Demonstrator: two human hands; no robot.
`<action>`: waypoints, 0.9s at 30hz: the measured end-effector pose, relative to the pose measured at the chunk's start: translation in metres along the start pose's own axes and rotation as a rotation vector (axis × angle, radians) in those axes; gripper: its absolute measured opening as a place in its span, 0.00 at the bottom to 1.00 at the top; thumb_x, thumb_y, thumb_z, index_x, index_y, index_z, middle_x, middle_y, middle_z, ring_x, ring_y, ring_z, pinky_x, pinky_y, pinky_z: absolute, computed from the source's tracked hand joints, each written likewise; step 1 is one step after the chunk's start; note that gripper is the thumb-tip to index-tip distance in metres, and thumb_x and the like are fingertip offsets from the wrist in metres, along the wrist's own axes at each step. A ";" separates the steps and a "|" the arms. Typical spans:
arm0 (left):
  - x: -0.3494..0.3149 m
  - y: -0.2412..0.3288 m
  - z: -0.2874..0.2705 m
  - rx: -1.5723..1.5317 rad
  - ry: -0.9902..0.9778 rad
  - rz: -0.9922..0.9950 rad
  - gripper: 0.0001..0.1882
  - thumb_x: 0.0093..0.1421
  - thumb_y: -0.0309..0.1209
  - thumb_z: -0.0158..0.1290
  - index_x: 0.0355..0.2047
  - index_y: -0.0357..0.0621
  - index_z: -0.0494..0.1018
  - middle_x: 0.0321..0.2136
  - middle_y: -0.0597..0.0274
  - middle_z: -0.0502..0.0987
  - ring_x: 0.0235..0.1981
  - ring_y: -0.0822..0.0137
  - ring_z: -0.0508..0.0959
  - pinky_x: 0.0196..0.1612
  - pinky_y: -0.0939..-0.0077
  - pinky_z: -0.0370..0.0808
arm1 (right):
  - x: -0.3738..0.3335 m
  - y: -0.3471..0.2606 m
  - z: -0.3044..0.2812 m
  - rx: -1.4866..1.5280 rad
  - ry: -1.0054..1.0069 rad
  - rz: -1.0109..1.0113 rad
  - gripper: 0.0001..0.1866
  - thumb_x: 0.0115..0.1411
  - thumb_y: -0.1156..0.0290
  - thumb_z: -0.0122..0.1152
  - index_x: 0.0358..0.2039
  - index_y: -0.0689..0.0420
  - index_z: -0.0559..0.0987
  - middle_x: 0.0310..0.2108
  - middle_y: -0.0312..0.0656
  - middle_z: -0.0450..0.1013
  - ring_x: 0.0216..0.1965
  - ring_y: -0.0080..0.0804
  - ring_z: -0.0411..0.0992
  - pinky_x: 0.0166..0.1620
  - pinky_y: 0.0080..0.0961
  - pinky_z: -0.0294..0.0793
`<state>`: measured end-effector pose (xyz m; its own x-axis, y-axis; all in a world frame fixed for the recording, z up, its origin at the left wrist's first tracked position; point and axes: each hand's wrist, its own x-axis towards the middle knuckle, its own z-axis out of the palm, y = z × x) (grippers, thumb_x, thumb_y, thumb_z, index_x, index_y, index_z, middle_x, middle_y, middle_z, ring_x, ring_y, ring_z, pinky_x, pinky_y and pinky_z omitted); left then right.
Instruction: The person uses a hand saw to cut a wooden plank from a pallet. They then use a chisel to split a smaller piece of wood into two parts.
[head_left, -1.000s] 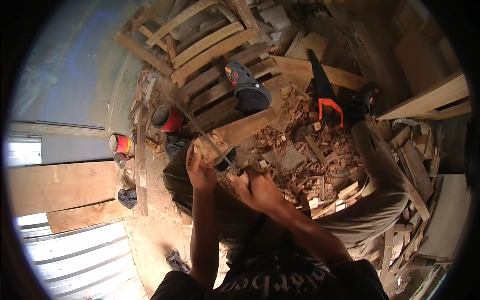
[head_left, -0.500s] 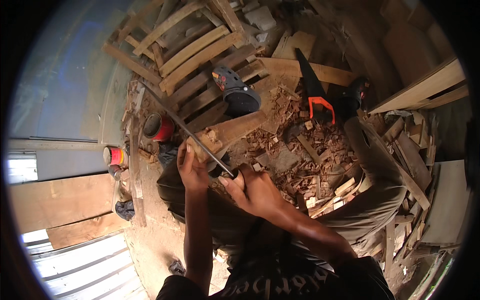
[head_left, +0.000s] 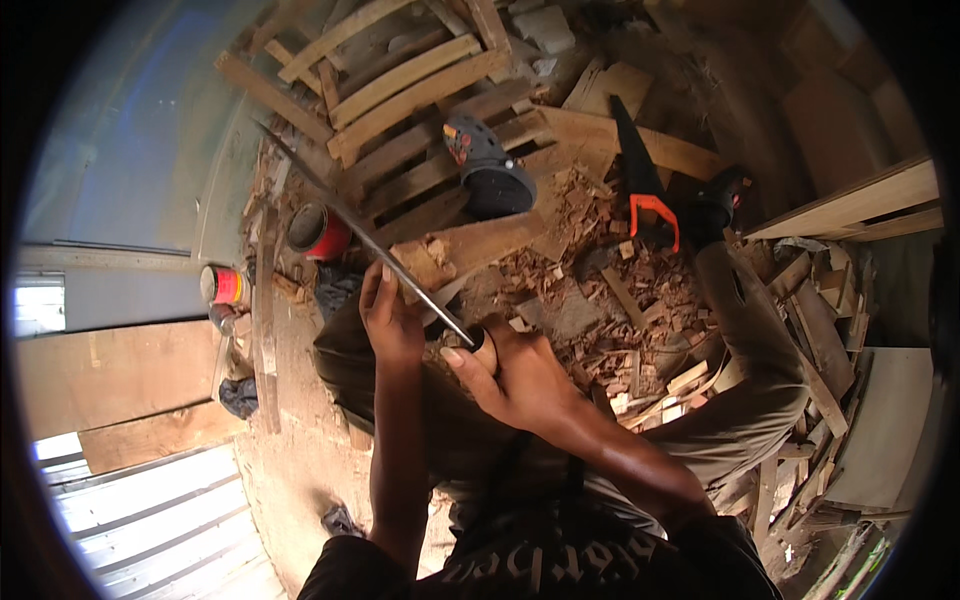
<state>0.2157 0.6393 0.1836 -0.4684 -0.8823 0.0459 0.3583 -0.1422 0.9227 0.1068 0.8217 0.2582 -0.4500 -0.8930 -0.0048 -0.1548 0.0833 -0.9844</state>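
Note:
My right hand [head_left: 520,375] is closed round the rounded wooden handle [head_left: 484,352] of a long, narrow metal blade [head_left: 385,257]. The blade slants away to the far left and shows almost edge-on, so its exact kind is unclear. Under its middle, my left hand [head_left: 390,320] has its fingers stretched up, with the fingertips at or just touching the blade. A thick piece of wood [head_left: 480,247] with a chipped, gouged spot lies just beyond my hands, and the blade crosses over its left end.
An orange-handled saw [head_left: 640,180] lies at the far right by my foot. Wood chips [head_left: 610,300] cover the ground ahead. A dark clog [head_left: 490,165] rests near a slatted wooden frame [head_left: 410,95]. Red tins [head_left: 330,238] stand to the left; scrap boards [head_left: 815,330] pile up on the right.
The blade's far end has swung up and left, and its handle has shifted slightly right within my right hand's grip. My left hand stays by the blade. The whole view has shifted a little.

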 end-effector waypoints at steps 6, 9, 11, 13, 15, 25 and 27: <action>0.002 -0.004 -0.004 0.788 -0.170 0.575 0.18 0.67 0.31 0.52 0.54 0.34 0.70 0.49 0.52 0.76 0.46 0.63 0.78 0.49 0.67 0.77 | 0.004 0.064 0.018 -0.190 0.013 0.174 0.26 0.65 0.53 0.61 0.39 0.69 0.72 0.18 0.54 0.75 0.21 0.56 0.77 0.24 0.45 0.77; -0.015 0.009 -0.001 0.472 -0.144 0.238 0.21 0.67 0.34 0.51 0.55 0.33 0.69 0.50 0.51 0.75 0.51 0.60 0.78 0.53 0.62 0.77 | 0.005 0.075 0.025 -0.207 0.032 0.037 0.24 0.66 0.54 0.60 0.37 0.69 0.72 0.19 0.55 0.75 0.22 0.58 0.77 0.24 0.47 0.75; -0.012 0.012 0.010 -0.077 0.003 -0.075 0.23 0.68 0.36 0.50 0.56 0.32 0.68 0.51 0.50 0.75 0.53 0.58 0.77 0.55 0.60 0.76 | 0.005 0.065 0.019 -0.182 0.063 0.009 0.21 0.65 0.58 0.61 0.37 0.68 0.71 0.20 0.56 0.74 0.23 0.57 0.77 0.25 0.47 0.73; -0.005 0.014 0.009 -0.097 0.018 -0.099 0.22 0.68 0.36 0.49 0.56 0.33 0.68 0.52 0.51 0.75 0.53 0.58 0.77 0.55 0.59 0.76 | 0.010 0.031 0.006 -0.089 -0.001 0.014 0.22 0.63 0.58 0.63 0.37 0.68 0.71 0.20 0.56 0.74 0.23 0.56 0.77 0.26 0.46 0.74; 0.000 -0.004 -0.033 0.683 -0.124 0.358 0.21 0.69 0.37 0.49 0.55 0.35 0.68 0.51 0.51 0.75 0.53 0.60 0.76 0.56 0.61 0.74 | 0.002 -0.004 -0.002 -0.055 -0.002 -0.077 0.25 0.60 0.57 0.67 0.40 0.68 0.71 0.20 0.55 0.74 0.24 0.54 0.79 0.27 0.42 0.77; 0.004 -0.009 -0.027 0.996 -0.195 0.703 0.22 0.66 0.27 0.54 0.58 0.34 0.65 0.53 0.47 0.71 0.53 0.52 0.75 0.55 0.61 0.74 | 0.017 0.078 0.020 -0.088 -0.023 0.105 0.23 0.65 0.54 0.58 0.39 0.67 0.75 0.24 0.63 0.75 0.29 0.63 0.77 0.28 0.52 0.76; -0.003 -0.005 -0.032 0.988 -0.213 0.657 0.23 0.67 0.28 0.52 0.59 0.33 0.63 0.55 0.48 0.70 0.54 0.53 0.74 0.57 0.61 0.74 | 0.016 0.074 0.020 -0.022 0.025 0.017 0.21 0.66 0.55 0.59 0.37 0.66 0.74 0.23 0.60 0.75 0.27 0.64 0.76 0.29 0.52 0.75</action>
<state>0.2410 0.6290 0.1666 -0.5857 -0.5524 0.5931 -0.1511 0.7934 0.5897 0.1057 0.8052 0.1823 -0.4742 -0.8803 -0.0168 -0.1664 0.1084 -0.9801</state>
